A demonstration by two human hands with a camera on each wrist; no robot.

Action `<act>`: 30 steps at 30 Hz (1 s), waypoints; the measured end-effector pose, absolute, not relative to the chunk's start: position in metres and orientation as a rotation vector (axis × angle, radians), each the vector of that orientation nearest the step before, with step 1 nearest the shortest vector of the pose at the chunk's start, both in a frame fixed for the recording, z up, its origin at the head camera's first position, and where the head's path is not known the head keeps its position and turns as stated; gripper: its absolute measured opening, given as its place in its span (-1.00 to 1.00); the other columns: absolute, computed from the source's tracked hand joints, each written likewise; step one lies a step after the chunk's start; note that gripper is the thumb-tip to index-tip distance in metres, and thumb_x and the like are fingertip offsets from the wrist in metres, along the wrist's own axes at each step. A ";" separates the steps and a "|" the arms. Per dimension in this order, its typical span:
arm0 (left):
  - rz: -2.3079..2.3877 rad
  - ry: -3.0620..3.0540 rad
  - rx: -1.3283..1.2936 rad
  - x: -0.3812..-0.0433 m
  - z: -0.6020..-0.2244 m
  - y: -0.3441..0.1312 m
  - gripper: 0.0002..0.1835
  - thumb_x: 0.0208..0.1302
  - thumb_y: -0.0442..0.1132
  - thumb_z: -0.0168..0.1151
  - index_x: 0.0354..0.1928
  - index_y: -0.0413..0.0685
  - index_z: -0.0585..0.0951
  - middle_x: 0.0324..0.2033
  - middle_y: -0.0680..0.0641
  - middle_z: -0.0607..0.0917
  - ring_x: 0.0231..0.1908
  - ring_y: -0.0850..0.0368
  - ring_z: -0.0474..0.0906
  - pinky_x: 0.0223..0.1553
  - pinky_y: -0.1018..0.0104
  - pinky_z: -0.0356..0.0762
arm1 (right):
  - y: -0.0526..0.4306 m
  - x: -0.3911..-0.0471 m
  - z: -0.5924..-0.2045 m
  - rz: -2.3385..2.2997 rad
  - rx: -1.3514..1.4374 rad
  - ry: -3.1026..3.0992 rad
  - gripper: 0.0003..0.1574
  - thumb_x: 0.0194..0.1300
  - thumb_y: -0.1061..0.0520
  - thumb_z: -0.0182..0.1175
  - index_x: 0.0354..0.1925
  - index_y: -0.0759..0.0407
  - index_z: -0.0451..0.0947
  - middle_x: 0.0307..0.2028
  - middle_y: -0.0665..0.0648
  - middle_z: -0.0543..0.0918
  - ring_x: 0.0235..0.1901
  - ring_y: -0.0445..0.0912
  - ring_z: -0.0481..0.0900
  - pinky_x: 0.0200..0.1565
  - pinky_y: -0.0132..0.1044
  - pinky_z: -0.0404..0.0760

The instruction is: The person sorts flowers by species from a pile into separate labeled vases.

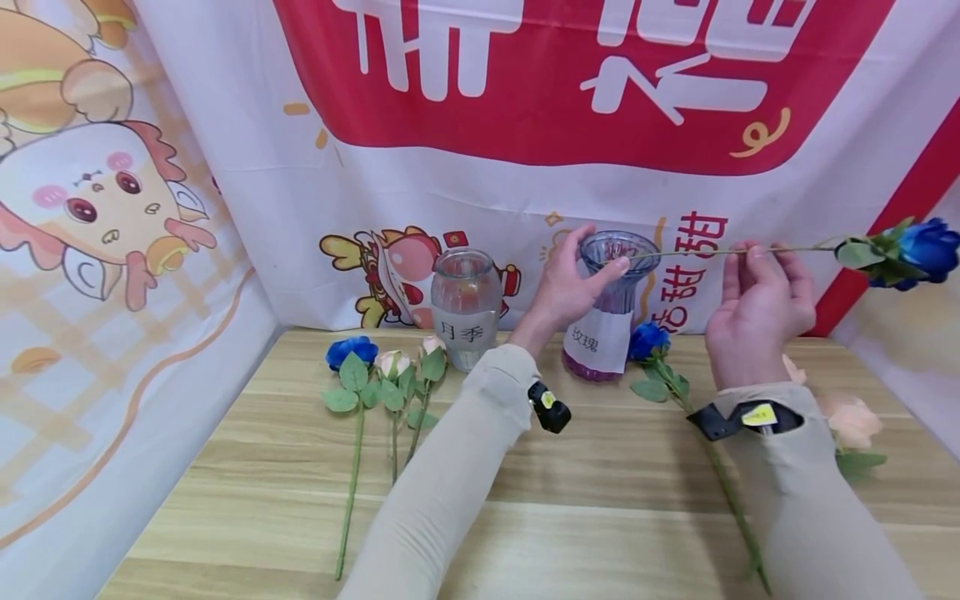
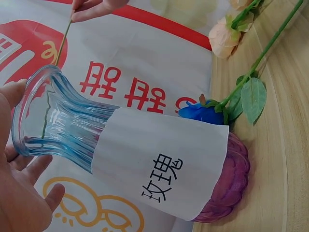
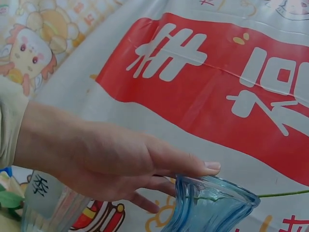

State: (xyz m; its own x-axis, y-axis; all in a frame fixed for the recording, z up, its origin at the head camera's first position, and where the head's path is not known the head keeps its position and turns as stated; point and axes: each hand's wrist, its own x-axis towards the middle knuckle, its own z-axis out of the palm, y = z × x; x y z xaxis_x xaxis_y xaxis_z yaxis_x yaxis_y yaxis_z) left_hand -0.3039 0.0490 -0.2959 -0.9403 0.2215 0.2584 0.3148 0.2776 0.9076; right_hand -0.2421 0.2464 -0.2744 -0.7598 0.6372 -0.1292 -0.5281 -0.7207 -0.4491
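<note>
My left hand [image 1: 562,287] grips the flared rim of a glass vase [image 1: 617,296], blue at the top and purple at the base, with a white paper label [image 2: 157,166] on its side. The vase stands upright on the table. To its right, my right hand [image 1: 761,317] pinches the thin stem of a blue rose [image 1: 926,250] between thumb and fingers. The stem lies nearly level, bloom to the far right. Through the glass in the left wrist view, the stem's end shows inside the vase mouth. My right fingers are out of the right wrist view.
Left of the vase stands a clear glass jar [image 1: 468,292] with its own label. A blue rose [image 1: 352,350] and pale roses [image 1: 392,364] lie before it. Another blue rose [image 1: 648,342] lies beside the vase; peach flowers [image 1: 851,419] are partly behind my right sleeve. Printed cloth hangs behind.
</note>
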 end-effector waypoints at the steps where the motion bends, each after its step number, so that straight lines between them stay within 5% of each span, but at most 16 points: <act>1: -1.768 -2.447 -0.512 -0.304 -0.296 0.049 -0.16 0.43 0.17 0.35 0.64 0.30 0.22 0.60 0.04 0.31 0.54 0.01 0.30 0.50 -0.15 0.44 | 0.245 -0.242 -0.274 2.401 -0.363 -0.526 -0.56 0.28 0.31 0.48 0.09 0.06 0.65 0.09 0.12 0.76 0.12 -0.04 0.76 0.15 -0.30 0.77; 30: -1.769 -2.436 -0.523 -0.306 -0.298 0.049 -0.18 0.43 0.16 0.36 0.63 0.32 0.24 0.58 0.02 0.34 0.51 0.01 0.34 0.47 -0.11 0.48 | 0.206 -0.267 -0.278 2.297 -0.304 -0.825 -0.49 0.18 0.34 0.55 0.10 0.19 0.72 0.06 0.20 0.79 -0.01 0.00 0.81 0.06 -0.27 0.80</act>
